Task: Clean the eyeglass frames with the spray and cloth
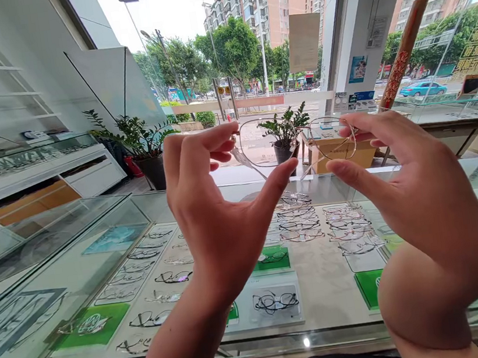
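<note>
A pair of thin-rimmed eyeglasses (303, 128) is held up above the glass display case, between both hands. My left hand (220, 205) grips the frame's left outer edge with its fingers, while its thumb points at the lower rim of the left lens. On the other side, my right hand (415, 179) has its index finger at the right outer edge and its thumb near the bottom of the right lens. The two round lenses are see-through, and the thin temples hang beneath them, partly hidden.
Rows of eyeglasses (300, 224) lie inside the glass display case (319, 286) below my hands. Green cards (91, 326) sit in it too. Beyond stand potted plants (150, 155), a cardboard box (344, 153), a side counter (39, 199) and a glass door facing the street.
</note>
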A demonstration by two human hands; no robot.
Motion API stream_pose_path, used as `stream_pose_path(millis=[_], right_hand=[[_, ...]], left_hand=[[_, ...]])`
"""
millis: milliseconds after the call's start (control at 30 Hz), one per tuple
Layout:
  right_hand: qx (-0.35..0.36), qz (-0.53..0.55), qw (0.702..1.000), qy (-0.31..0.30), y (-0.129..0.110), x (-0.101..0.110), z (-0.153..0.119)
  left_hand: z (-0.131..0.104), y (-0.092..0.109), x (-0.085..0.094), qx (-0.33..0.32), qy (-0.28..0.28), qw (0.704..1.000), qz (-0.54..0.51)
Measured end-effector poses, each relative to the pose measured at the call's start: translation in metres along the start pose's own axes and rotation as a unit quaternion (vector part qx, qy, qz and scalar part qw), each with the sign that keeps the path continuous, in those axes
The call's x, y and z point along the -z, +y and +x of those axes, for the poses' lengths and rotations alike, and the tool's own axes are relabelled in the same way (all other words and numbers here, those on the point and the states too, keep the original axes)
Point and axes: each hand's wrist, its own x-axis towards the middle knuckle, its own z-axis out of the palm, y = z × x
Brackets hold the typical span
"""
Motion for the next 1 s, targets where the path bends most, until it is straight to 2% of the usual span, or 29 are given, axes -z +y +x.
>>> stream_pose_path(millis=[267, 433, 733, 1000], right_hand=[[0.009, -0.023, 1.0, 0.018, -0.0039, 0.0013, -0.003], [0.019, -0.033, 0.999, 0.028, -0.0063, 0.0024, -0.0036], [0.026, -0.036, 0.999, 0.03, -0.0055, 0.0025, -0.0042], [0.005, -0.02, 1.0, 0.008, -0.008, 0.0013, -0.0017]], left_hand=[[0.0016, -0.0001, -0.0014, -0.014, 0.006, 1.0, 0.011], [0.0015, -0.0011, -0.0017, -0.002, -0.008, 1.0, 0.014], [0.0016, -0.0001, -0.0007, 0.012, -0.018, 1.0, 0.005], [0.0011, -0.0001, -0.0021, 0.012, 0.001, 1.0, -0.003]])
